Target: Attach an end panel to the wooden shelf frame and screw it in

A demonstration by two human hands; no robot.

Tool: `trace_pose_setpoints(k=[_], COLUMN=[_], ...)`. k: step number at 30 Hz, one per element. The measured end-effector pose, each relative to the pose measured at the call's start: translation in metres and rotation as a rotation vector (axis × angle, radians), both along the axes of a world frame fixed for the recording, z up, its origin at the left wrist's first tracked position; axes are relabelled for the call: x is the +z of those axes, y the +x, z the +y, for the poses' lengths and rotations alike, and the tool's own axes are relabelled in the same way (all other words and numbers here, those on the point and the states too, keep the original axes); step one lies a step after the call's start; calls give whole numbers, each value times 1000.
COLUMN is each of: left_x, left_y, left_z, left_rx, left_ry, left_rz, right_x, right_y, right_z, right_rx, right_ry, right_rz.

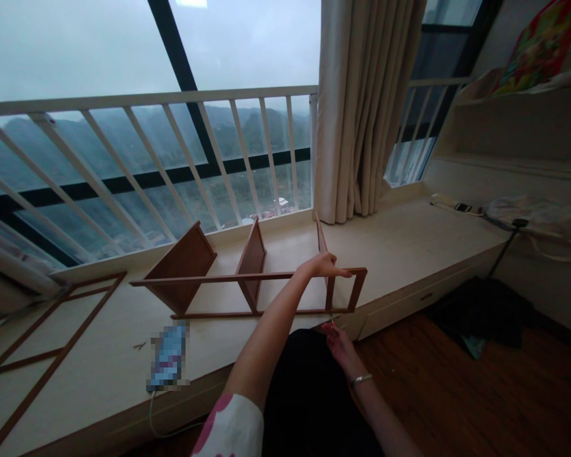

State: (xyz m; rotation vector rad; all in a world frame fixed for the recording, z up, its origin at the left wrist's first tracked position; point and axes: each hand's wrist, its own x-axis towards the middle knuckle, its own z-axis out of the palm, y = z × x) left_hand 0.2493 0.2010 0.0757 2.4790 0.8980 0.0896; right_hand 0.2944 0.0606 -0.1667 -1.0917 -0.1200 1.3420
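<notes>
1. Head view: a brown wooden rack (252, 260) lay on its side on the pale surface (400, 235), its right end near the surface's front edge.
2. The left hand (321, 263) was closed over the rack's upper rail (219, 279), toward that right end.
3. The right hand (339, 346) was at the front edge, just below the rack's lower rail (219, 315), fingertips pinching a thin tool (332, 319) pointed up at the rail.
4. A ladder-like frame (65, 351) lay toward the surface's left end; a pixelated blue item (168, 357) lay near the front edge, left of both hands.
</notes>
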Motion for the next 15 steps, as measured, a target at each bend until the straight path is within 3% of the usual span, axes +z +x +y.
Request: trace_pose_setpoints(k=[5, 9, 15], left_x=[2, 5, 5], left_y=[1, 1, 2], left_z=[-1, -3, -4], left_rx=[-12, -5, 15], left_ry=[-7, -21, -12], left_rz=[6, 13, 13], right_x=[3, 5, -6], right_y=[5, 6, 9], right_z=[-6, -8, -3], right_rx=[83, 105, 19], right_ry=[-65, -27, 69], right_rz=[-18, -21, 186])
